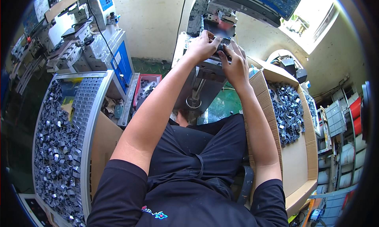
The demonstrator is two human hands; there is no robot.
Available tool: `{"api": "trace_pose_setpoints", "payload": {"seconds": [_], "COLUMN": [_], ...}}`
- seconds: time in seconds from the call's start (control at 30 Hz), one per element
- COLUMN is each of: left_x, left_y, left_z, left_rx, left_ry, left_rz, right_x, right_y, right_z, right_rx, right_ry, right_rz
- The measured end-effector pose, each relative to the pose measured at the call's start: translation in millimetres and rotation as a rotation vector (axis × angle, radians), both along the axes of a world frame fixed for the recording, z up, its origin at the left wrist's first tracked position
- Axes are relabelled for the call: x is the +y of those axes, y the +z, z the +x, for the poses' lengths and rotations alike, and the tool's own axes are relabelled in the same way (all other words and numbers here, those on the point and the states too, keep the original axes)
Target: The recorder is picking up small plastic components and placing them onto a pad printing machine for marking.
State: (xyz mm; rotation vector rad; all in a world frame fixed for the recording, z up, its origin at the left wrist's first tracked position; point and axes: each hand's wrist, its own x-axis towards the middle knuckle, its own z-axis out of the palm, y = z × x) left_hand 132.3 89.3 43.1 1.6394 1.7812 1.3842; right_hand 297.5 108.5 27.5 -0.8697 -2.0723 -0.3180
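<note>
My left hand (203, 47) and my right hand (236, 64) meet at the work spot of a bench machine (209, 71), straight ahead of me. Between my right thumb and fingers sits a small dark part (220, 48); its kind does not show. The fingers of my left hand are bent and closed just beside it, and what they pinch, if anything, is hidden. A blurred reddish piece (226, 25) hangs from the machine's head right above my fingers.
Left of me, a grey-framed tray (87, 148) holds many small dark parts. An open cardboard box (294, 164) with similar parts stands at my right. A red bin (138, 87) sits beyond my left forearm. Another machine (106, 49) stands far left; shelves with bins (335, 120) line the right.
</note>
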Motion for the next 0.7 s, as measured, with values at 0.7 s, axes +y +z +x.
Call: {"api": "trace_pose_setpoints", "payload": {"seconds": [0.7], "left_x": [-1], "left_y": [0], "left_z": [0], "left_rx": [-0.139], "left_ry": [0.039], "left_rz": [0.074], "right_x": [106], "right_y": [14], "right_z": [172], "right_rx": [0.028], "right_ry": [-0.239], "right_rz": [-0.488]}}
